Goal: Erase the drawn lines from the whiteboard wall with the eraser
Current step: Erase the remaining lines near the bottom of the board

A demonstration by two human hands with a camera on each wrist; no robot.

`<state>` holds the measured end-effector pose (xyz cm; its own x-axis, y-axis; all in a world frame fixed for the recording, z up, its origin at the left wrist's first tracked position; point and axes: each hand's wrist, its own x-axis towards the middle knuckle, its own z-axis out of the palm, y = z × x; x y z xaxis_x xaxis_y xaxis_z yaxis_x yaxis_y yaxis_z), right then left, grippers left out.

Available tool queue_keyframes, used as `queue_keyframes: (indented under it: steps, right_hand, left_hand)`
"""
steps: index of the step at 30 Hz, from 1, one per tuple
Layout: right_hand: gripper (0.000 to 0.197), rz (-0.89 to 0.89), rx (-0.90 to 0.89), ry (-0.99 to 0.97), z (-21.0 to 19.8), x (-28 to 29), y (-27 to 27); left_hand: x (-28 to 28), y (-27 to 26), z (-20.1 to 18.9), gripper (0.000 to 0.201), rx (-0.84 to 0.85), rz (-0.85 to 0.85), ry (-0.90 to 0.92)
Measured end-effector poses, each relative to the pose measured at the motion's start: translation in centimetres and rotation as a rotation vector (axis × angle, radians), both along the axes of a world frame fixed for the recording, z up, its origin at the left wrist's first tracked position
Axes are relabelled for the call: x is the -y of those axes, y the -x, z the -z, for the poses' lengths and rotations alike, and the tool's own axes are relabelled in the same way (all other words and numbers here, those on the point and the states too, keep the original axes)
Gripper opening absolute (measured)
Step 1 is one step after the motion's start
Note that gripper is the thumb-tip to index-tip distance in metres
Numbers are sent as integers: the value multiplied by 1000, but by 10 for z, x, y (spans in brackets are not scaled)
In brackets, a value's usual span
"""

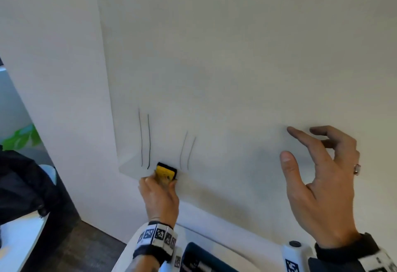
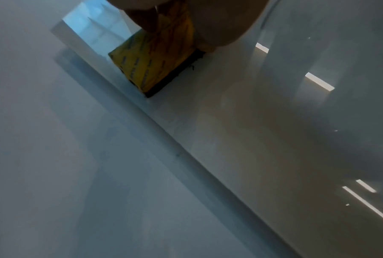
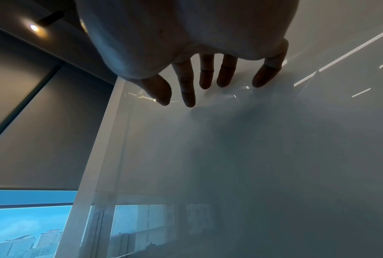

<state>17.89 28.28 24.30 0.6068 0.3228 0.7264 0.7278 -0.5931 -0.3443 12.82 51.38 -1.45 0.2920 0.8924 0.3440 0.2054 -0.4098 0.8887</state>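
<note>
My left hand [image 1: 160,194] grips a yellow eraser [image 1: 165,171] with a black felt side, pressed against the whiteboard wall [image 1: 236,67] near its lower left corner. Dark vertical drawn lines [image 1: 148,140] stand just above and left of the eraser, and a fainter pair of lines [image 1: 189,153] just right of it. In the left wrist view the eraser [image 2: 157,59] lies with its felt on the glossy board. My right hand [image 1: 320,177] hovers at the board's right, fingers spread and holding nothing; the right wrist view shows its fingers [image 3: 187,87] close to the surface.
The board's left edge [image 1: 109,104] meets a white wall panel [image 1: 53,78]. Dark floor [image 1: 86,248], a black bag [image 1: 23,185] and a green plant [image 1: 21,138] lie at the lower left. Dark blue and white gear [image 1: 206,261] sits below my arms.
</note>
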Motion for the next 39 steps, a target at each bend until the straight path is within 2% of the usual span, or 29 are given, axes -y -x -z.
queue_keyframes:
  steps: [2, 5, 7, 9, 12, 15, 17, 19, 21, 23, 26, 28, 30, 33, 35, 37, 39]
  right_hand:
    - [40, 3, -8, -9, 3, -6, 1]
    - [39, 14, 4, 0, 7, -17, 4]
    - [38, 9, 7, 1, 8, -18, 3]
    - [38, -8, 10, 2, 5, -15, 1]
    - [39, -3, 12, 30, 7, -11, -2]
    - [38, 18, 2, 0, 10, -15, -1]
    - [35, 51, 12, -16, 11, -22, 2]
    - [32, 85, 22, -21, 12, -27, 2]
    - [32, 79, 20, -23, 11, -29, 2]
    - [33, 59, 15, -23, 9, -26, 1]
    - [34, 37, 11, 4, 11, -21, 0]
    - [36, 22, 9, 8, 11, -18, -2]
    - [37, 29, 3, -5, 11, -18, -1]
    - [33, 67, 8, -27, 11, -27, 1]
    - [30, 91, 19, -43, 12, -33, 2]
    - [30, 104, 27, -52, 11, -36, 3]
    - [30, 109, 18, -42, 12, -37, 3]
  left_hand:
    - [30, -5, -18, 43, 50, 92, -85]
    - [75, -11, -40, 34, 141, 328, -426]
    - [68, -15, -47, 38, 137, 353, -490]
    - [36, -13, -64, 38, 164, 220, -392]
    - [-25, -10, -101, 45, 216, -42, -109]
    - [-29, -11, -118, 44, 240, -96, -91]
    - [5, -10, -119, 39, 253, 75, -302]
    - [36, -15, -112, 41, 213, 267, -616]
    - [33, -21, -112, 45, 186, 296, -733]
    - [8, -19, -120, 45, 228, 191, -631]
    - [-45, -11, -136, 48, 276, -79, -262]
    - [-62, -11, -146, 50, 277, -175, -90]
    - [-48, -10, -151, 49, 266, -135, -180]
    - [-12, -8, -142, 47, 197, 56, -573]
    - [-23, -8, -146, 49, 137, 78, -683]
    - [-50, -4, -151, 51, 142, -3, -552]
    - [-81, 4, -154, 53, 231, -92, -222]
